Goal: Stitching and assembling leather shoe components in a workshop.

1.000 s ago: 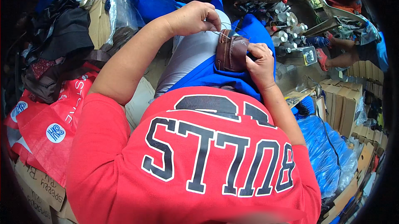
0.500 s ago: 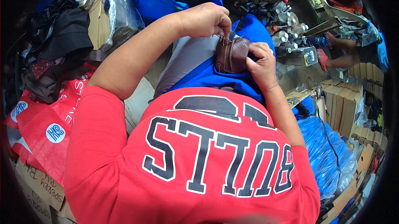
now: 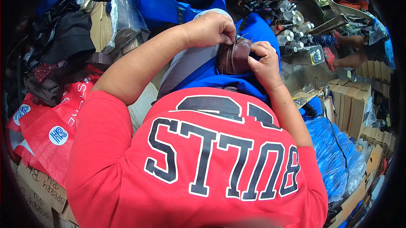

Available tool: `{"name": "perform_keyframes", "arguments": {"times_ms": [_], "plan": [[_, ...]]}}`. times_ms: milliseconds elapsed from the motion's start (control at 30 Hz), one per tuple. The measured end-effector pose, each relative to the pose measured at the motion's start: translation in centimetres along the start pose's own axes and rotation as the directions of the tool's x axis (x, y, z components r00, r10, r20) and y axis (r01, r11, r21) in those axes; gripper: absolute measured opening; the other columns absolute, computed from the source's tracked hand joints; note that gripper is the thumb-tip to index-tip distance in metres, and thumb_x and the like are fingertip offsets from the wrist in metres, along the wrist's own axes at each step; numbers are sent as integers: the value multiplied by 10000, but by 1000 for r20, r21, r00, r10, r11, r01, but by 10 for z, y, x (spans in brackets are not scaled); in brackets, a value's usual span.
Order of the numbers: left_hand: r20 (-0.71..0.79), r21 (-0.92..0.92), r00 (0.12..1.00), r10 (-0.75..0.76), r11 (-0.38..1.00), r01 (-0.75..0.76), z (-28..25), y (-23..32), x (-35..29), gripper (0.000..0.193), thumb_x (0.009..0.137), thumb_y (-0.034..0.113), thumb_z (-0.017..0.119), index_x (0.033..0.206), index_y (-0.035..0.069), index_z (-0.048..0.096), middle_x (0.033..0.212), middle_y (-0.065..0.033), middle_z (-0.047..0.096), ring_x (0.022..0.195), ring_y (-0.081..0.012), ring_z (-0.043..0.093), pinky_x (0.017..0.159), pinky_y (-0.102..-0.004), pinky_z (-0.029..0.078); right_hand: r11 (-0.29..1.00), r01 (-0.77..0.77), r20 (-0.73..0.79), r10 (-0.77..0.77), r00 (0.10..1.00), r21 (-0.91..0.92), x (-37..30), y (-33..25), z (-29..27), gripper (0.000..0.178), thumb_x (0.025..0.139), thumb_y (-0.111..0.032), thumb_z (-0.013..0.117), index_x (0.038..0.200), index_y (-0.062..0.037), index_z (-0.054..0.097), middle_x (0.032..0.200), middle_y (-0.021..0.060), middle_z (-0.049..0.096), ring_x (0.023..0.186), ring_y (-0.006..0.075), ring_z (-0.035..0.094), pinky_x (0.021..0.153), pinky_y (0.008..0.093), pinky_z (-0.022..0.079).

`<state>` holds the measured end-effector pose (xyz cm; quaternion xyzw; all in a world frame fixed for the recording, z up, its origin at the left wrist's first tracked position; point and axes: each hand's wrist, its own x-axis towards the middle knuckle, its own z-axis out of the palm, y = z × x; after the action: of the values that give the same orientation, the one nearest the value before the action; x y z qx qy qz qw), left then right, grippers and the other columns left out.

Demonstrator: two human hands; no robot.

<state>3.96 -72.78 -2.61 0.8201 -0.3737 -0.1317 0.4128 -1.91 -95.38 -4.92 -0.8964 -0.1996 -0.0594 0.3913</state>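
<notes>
A brown leather shoe [image 3: 235, 59], with a stitched seam along its side, rests on blue cloth [image 3: 203, 75] over my lap. My right hand [image 3: 266, 60] grips its right edge, thumb and fingers closed on the leather. At the shoe's upper left edge, my left hand [image 3: 211, 29] is closed in a pinch, its fingertips against the leather. A thin strand of thread seems to run by these fingertips; most of it is hidden by the fingers. The shoe's underside cannot be seen.
A blue bag [image 3: 169, 0] lies ahead. Several small bottles [image 3: 292, 29] stand at the far right, near another person's leg [image 3: 353, 59]. Cardboard boxes [image 3: 349, 105] and blue plastic [image 3: 330, 156] are at my right. Red bags [image 3: 46, 131] and dark bags [image 3: 69, 35] crowd my left.
My left hand has moved down a little, and its fingertips are closer to the shoe's edge. The right hand keeps its grip, and the shoe has barely shifted.
</notes>
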Motion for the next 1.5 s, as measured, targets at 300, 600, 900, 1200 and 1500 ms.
{"name": "perform_keyframes", "arguments": {"times_ms": [300, 600, 900, 1200, 1500], "plan": [[-492, 97, 804, -334, 897, 431, -56, -23, -43, 266, 878, 223, 604, 1111, 102, 650, 1143, -96, 615, 1060, -210, 564, 908, -367, 430, 998, -51, -61, 50, 997, -22, -1, 1, 7, 69, 686, -161, 669, 739, -116, 666, 805, 25, 663, 847, 206, 596, 802, 358, 381], [-125, -254, 804, -582, 802, 541, 10, 19, -63, 354, 866, 153, 631, 1186, 21, 557, 942, -71, 631, 741, -102, 567, 625, -256, 474, 975, -172, -71, 183, 981, 139, -3, -19, -42, 113, 786, -141, 668, 811, -31, 655, 766, 79, 611, 672, 172, 551, 641, 278, 432], [49, -856, 807, -588, 391, 338, 61, 29, -12, 293, 896, 126, 568, 1151, 22, 466, 927, -73, 609, 843, -133, 591, 706, -263, 479, 986, 53, 204, -85, 975, 159, 54, -25, -51, 284, 852, -103, 622, 1135, -88, 642, 1086, 111, 646, 982, 224, 621, 863, 303, 475], [222, -448, 939, -262, 828, 337, -30, 48, 73, 344, 800, 138, 608, 1115, 1, 638, 982, -99, 663, 867, -157, 614, 813, -286, 480, 959, 282, 187, -273, 944, -22, 80, -44, -125, 195, 764, -55, 723, 955, -39, 688, 920, 42, 619, 788, 98, 582, 703, 247, 486], [406, -3, 914, 5, 1000, -4, -69, 68, 112, 259, 754, 216, 681, 933, 29, 684, 862, -92, 680, 751, -196, 613, 699, -367, 480, 984, 170, 289, -180, 940, 62, 53, -53, -128, 137, 754, -56, 719, 888, -39, 692, 785, 47, 577, 733, 159, 569, 664, 274, 447]]}}
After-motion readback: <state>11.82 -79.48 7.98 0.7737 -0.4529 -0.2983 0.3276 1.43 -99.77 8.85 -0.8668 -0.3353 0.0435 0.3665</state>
